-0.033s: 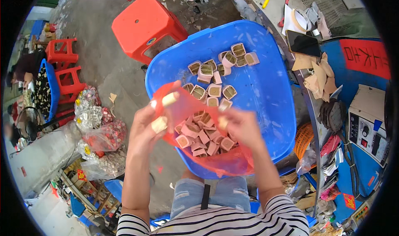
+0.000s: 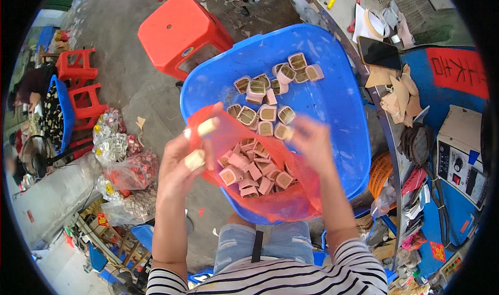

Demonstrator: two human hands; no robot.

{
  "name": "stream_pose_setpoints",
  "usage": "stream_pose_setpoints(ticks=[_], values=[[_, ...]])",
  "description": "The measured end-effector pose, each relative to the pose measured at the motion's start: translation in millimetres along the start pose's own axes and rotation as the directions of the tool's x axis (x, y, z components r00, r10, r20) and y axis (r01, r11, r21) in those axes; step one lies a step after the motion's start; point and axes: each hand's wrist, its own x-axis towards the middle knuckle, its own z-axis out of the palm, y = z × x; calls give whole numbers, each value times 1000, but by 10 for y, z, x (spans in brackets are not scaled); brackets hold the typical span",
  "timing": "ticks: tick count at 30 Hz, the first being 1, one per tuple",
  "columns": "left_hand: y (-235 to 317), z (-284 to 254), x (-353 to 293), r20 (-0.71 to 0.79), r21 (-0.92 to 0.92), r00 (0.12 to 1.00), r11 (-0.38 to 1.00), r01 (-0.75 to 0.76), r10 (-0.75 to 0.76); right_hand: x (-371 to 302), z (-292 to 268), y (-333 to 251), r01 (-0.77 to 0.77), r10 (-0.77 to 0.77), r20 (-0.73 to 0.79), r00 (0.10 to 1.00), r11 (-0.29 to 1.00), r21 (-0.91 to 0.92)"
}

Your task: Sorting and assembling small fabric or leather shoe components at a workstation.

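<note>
My left hand point(image 2: 179, 157), with pale wraps on its fingertips, is closed on the rim of a red plastic bag point(image 2: 296, 196) and holds its mouth apart. Many small pink box-like pieces point(image 2: 239, 161) with hollow tan insides lie in the bag, over the near side of a large blue tub point(image 2: 343, 139). My right hand point(image 2: 313, 143) is off the bag's rim, its wrapped fingertip beside a loose pink piece point(image 2: 282, 131) in the tub. Motion smears its fingers, so whether it grips anything is unclear. Other loose pink pieces point(image 2: 255, 89) lie farther back in the tub.
A red stool point(image 2: 174, 32) stands beyond the tub's left rim. Filled clear bags point(image 2: 127, 170) sit on the floor at left. To the right a workbench holds a black phone point(image 2: 380, 53), a tape roll point(image 2: 375, 23) and a machine with a knob point(image 2: 460, 157).
My right hand has moved away from the bag's rim, right and slightly up toward the loose pieces. The bag's right side has sagged. My left hand keeps its hold, shifted slightly left.
</note>
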Motion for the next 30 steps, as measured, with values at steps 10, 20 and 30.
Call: stream_pose_setpoints(ticks=[10,20,30], values=[[-106,63,-65,-36,-68,999,997,-25,23,2443,159,1075,-457,371,-271,888,776,-435],[-106,182,-36,-103,-81,995,996,-26,17,1842,137,1363,89,-54,-339,939,992,89],[-89,209,-64,-62,10,997,999,-38,39,1783,457,766,85,-131,-327,936,985,-152]])
